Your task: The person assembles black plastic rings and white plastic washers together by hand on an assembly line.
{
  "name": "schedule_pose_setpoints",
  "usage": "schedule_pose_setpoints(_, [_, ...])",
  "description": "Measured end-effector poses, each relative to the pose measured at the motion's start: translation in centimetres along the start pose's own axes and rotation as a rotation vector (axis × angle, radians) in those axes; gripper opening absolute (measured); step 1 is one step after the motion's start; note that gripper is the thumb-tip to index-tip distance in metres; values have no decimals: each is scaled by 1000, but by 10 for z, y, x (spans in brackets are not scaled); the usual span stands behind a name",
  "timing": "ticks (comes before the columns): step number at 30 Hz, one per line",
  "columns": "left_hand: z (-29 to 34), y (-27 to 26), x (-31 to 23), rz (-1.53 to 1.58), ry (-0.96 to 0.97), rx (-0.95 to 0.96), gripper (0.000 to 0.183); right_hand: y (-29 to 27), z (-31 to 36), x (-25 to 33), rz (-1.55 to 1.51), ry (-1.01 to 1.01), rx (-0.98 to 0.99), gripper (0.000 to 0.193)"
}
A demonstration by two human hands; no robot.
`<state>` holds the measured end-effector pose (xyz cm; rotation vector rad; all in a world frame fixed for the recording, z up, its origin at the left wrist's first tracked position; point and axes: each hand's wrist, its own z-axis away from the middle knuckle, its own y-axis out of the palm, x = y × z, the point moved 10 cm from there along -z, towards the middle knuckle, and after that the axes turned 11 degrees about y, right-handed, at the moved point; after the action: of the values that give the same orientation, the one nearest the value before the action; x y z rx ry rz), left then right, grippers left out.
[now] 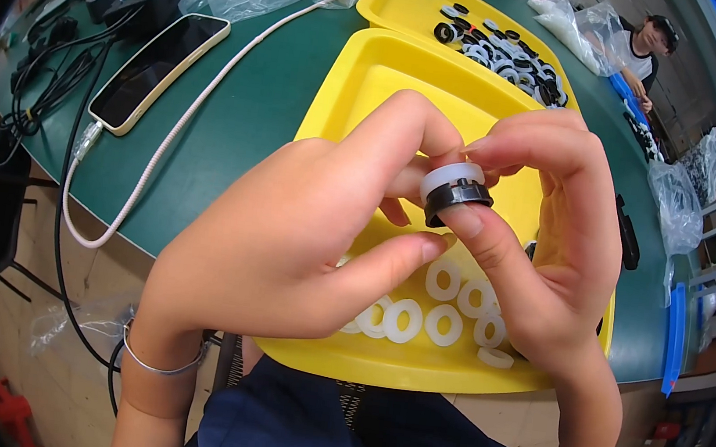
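Observation:
In front of me, a translucent white ring [452, 176] sits against a toothed black ring [458, 201], both tilted. My right hand [564, 238] pinches them, its thumb on the black ring's lower side and its index finger at the top of the white one. My left hand [278, 223] is curled around the left side with its fingertips at the white ring; its thumb stands apart, just below. Both hands are above a yellow tray [323, 100]. Several loose white rings [417, 320] lie in the tray's near part, some partly hidden by my hands.
Behind stands a second yellow tray [369, 4] with black and white rings [517, 65]. On the green table [249, 136] to the left are a phone [159, 73] with a white cable [199, 104], black adapters and clear plastic. At the far right sits another person [650, 58].

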<state>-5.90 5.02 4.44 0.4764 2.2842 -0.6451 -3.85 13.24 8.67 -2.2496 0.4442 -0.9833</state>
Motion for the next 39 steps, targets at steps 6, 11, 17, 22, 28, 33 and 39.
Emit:
schedule_pose_setpoints(6, [0, 4, 2, -25, 5, 41, 36, -2, 2, 6, 60, -6, -61, 32])
schedule_pose_setpoints(11, [0, -4, -5, -133, 5, -39, 34, -1, 6, 22, 282, -149, -158, 34])
schedule_pose_setpoints(17, [2, 8, 0, -166, -55, 130, 33, 2, 9, 35, 409, -209, -162, 35])
schedule_pose_setpoints(22, [0, 0, -9, -188, -18, -1, 30, 4, 13, 40, 407, -256, -151, 34])
schedule_pose_setpoints(28, [0, -24, -29, -377, 332, -204, 26, 7, 7, 22, 344, -138, -160, 30])
schedule_pose_setpoints(33, [-2, -17, -41, -527, 340, -105, 31, 12, 10, 36, 489, -209, -105, 31])
schedule_pose_setpoints(39, [-4, -16, -37, -761, 291, -222, 32, -35, -14, -23, 451, 144, -248, 15])
